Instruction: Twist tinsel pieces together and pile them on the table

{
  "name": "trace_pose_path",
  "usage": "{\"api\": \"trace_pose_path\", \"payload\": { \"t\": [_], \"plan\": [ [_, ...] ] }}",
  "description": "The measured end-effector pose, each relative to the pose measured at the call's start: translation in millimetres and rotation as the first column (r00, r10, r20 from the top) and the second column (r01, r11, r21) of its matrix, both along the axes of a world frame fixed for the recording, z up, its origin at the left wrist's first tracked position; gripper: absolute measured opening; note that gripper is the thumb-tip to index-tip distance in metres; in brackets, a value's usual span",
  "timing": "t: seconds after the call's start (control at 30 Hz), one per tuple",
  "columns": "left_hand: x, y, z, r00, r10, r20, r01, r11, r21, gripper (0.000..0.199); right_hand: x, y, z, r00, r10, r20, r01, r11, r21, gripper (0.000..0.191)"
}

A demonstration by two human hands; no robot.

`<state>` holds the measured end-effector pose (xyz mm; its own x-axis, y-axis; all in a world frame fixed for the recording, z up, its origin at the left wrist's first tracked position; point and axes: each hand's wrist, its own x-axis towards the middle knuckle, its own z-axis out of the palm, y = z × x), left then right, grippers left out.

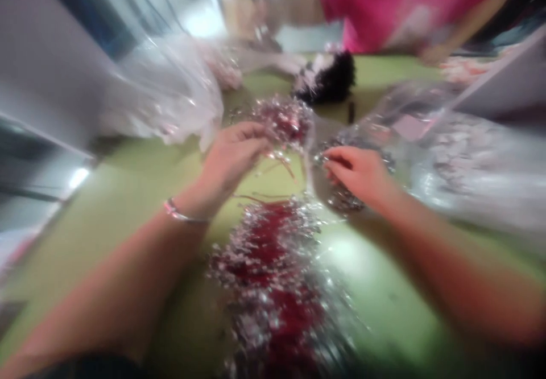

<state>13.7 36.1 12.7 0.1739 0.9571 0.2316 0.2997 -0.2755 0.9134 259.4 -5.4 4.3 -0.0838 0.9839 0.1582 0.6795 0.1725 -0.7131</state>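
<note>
My left hand point(239, 148) has its fingers pinched together at the near left edge of a bunch of red and silver tinsel point(290, 123). Thin reddish stems point(288, 168) trail below that bunch. To the right, my right hand point(360, 171) is closed in a pinch over a pile of silver tinsel strands point(347, 200); what sits between its fingertips is too blurred to make out. A long row of red and silver tinsel pieces point(273, 254) lies between my forearms and runs toward me. Motion smears the whole view.
On the green table point(140, 197), a clear plastic bag point(179, 94) stands at the left. Another clear bag with whitish pieces point(478, 163) lies at the right. A black and pink tufted bundle point(333, 77) is farther back. Across the table sits a person in a pink shirt point(401, 3).
</note>
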Motion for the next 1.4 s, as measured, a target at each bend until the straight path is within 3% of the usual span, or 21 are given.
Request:
{"api": "trace_pose_path", "payload": {
  "t": [0.13,0.27,0.53,0.73,0.83,0.93,1.03,1.1,1.23,1.4],
  "plan": [
    [18.4,-18.8,-3.6,0.992,-0.118,-0.044,0.113,0.989,-0.097,0.031,-12.1,-11.0,12.5,0.994,-0.004,-0.110,0.003,1.000,-0.009,0.018],
    [26.8,-27.5,-5.7,0.987,-0.158,-0.027,0.149,0.969,-0.195,0.027,-23.7,-21.1,18.6,0.975,-0.026,-0.219,0.015,0.998,-0.053,0.016],
    [25.5,-28.6,-6.7,0.969,-0.248,0.019,0.245,0.942,-0.228,0.026,-31.5,-24.3,14.7,0.904,-0.039,-0.427,-0.009,0.994,-0.111,0.011],
    [24.8,-28.9,-7.8,0.965,-0.261,0.018,0.257,0.935,-0.245,0.026,-32.1,-25.0,15.6,0.906,0.013,-0.424,-0.060,0.993,-0.097,0.010],
    [26.7,-31.1,-5.8,0.970,-0.240,-0.044,0.228,0.956,-0.186,0.026,-31.9,-26.6,19.3,0.941,0.038,-0.335,-0.070,0.994,-0.084,0.012],
    [27.5,-33.9,-3.2,0.967,-0.144,-0.209,0.156,0.987,0.041,0.019,-30.8,-28.1,23.6,0.967,0.052,-0.250,-0.074,0.994,-0.079,0.013],
    [24.7,-35.1,-2.9,0.912,-0.038,-0.408,0.175,0.936,0.304,0.017,-29.8,-29.5,23.7,0.966,0.052,-0.255,-0.087,0.988,-0.128,0.014],
    [21.4,-34.2,-4.7,0.868,-0.015,-0.496,0.240,0.887,0.394,0.020,-29.5,-30.7,21.6,0.953,0.061,-0.296,-0.116,0.978,-0.173,0.014],
    [17.4,-30.6,-10.1,0.852,-0.125,-0.509,0.363,0.840,0.402,0.022,-29.7,-33.1,19.3,0.934,0.120,-0.336,-0.199,0.957,-0.212,0.016],
    [18.3,-25.4,-7.8,0.873,-0.278,-0.401,0.396,0.884,0.249,0.019,-29.8,-29.7,20.3,0.938,0.105,-0.330,-0.185,0.957,-0.223,0.015]
  ]
}}
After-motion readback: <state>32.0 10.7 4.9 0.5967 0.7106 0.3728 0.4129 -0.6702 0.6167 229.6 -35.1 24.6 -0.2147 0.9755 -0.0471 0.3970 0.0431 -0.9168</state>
